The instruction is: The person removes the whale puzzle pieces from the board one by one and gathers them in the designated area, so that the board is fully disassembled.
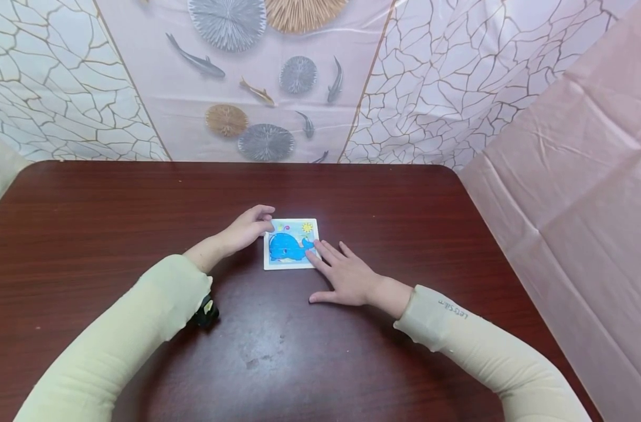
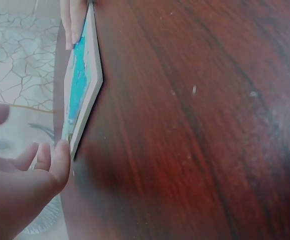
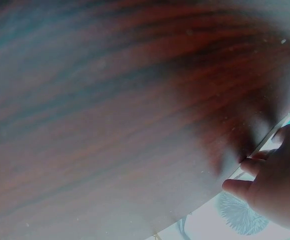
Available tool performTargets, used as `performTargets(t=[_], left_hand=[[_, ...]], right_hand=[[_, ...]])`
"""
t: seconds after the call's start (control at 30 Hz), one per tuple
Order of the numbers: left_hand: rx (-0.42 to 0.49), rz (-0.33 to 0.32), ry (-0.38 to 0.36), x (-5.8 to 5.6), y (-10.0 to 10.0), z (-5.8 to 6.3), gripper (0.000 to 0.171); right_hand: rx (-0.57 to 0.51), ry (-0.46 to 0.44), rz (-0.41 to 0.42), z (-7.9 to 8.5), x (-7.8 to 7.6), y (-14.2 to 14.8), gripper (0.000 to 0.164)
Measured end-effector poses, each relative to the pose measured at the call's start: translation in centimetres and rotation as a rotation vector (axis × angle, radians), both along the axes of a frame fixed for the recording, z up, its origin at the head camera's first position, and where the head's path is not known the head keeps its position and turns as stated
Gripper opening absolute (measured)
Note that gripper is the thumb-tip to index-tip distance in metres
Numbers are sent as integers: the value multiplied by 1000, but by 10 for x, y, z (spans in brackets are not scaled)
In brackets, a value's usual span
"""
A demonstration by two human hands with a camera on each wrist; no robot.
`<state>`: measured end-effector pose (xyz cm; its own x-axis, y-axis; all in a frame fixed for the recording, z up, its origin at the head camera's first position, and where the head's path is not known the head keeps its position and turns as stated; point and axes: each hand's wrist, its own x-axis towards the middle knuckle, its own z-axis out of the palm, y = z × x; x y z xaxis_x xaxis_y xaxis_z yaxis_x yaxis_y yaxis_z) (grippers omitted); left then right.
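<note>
Pale cream fabric sleeves (image 1: 88,357) lie nearest, left and right; bare left hand (image 1: 244,228): fingers partly bent, loosely parted, touching the left edge of the square, white-bordered, blue-whale picture board (image 1: 287,252), gripping nothing; board: flat, face up on the dark red-brown, wood-grain bench (image 1: 352,363); bare right hand (image 1: 346,280): fingers extended, spread, tips on the board's right edge, gripping nothing.

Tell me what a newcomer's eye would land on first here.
Probably the bright blue whale picture, a small white-bordered square at the middle of the dark red-brown table. Next come the two hands on either side of it: the left hand at its left edge, the right hand with fingertips over its right edge. Behind the table, the backdrop shows fish and round spiky shapes.
</note>
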<state>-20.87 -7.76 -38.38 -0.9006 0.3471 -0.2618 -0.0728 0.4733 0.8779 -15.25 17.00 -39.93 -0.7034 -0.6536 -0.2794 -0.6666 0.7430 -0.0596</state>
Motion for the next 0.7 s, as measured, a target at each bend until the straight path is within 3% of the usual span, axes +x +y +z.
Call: performTargets(t=[0.23, 0.5, 0.7], left_hand=[[-28, 76, -37, -11, -1, -11, 50], [-170, 142, 57, -18, 3, -14, 29], [-184, 144, 61, -18, 6, -13, 27]], right_hand=[[6, -3, 9, 2, -3, -1, 89], [22, -21, 0, 16, -12, -6, 82], [-8, -25, -5, 22, -21, -23, 84]])
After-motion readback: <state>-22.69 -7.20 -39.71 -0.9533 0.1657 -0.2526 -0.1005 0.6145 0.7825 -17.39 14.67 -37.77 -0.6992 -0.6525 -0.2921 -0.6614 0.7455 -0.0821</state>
